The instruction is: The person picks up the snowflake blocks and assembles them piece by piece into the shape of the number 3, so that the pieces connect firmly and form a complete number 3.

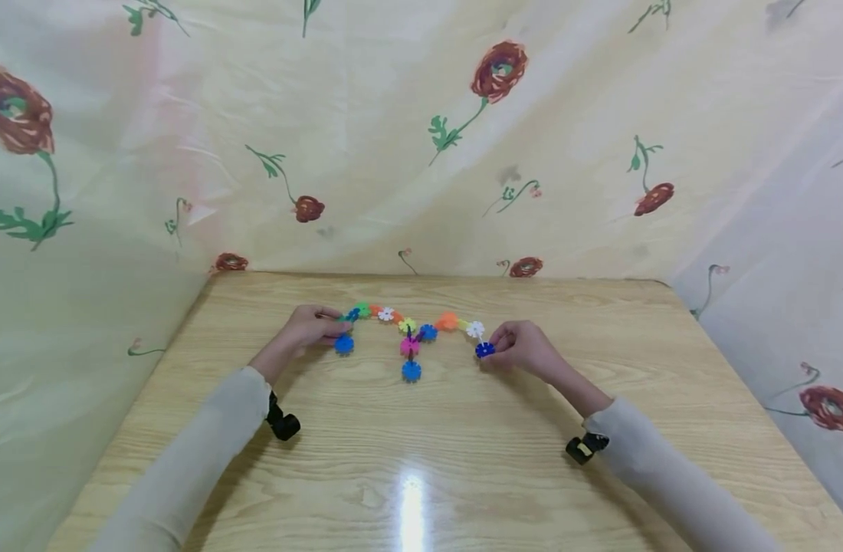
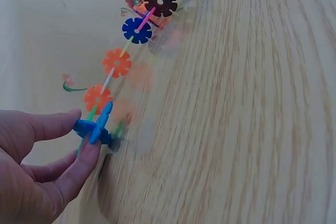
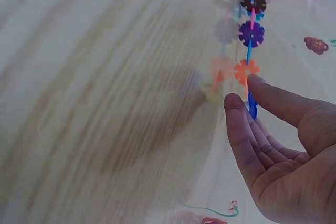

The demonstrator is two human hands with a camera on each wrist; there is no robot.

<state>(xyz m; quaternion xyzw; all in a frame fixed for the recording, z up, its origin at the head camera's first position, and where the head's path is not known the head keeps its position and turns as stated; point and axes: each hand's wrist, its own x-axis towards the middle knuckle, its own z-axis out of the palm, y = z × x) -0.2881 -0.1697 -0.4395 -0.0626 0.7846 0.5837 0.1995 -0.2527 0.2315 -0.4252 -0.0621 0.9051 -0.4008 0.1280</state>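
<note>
A chain of colourful notched plastic discs [image 1: 385, 315] arches across the table in the head view, with a short branch hanging from its middle through a pink disc [image 1: 410, 346] to a light blue disc [image 1: 411, 372]. My left hand [image 1: 314, 327] pinches the chain's left end, by a blue disc [image 1: 344, 345]. In the left wrist view, thumb and fingers hold blue discs [image 2: 100, 128] just past an orange disc [image 2: 98, 98]. At the opposite end, my right hand [image 1: 528, 351] pinches a dark blue disc [image 1: 485, 350] below a white disc [image 1: 475, 329]. Its fingertips partly cover that disc in the right wrist view.
The wooden table [image 1: 421, 437] reaches back to a flower-patterned cloth [image 1: 366, 130] hung behind and at both sides. Each wrist carries a small black camera, one at the left sleeve [image 1: 221, 429] and one at the right sleeve [image 1: 659, 460].
</note>
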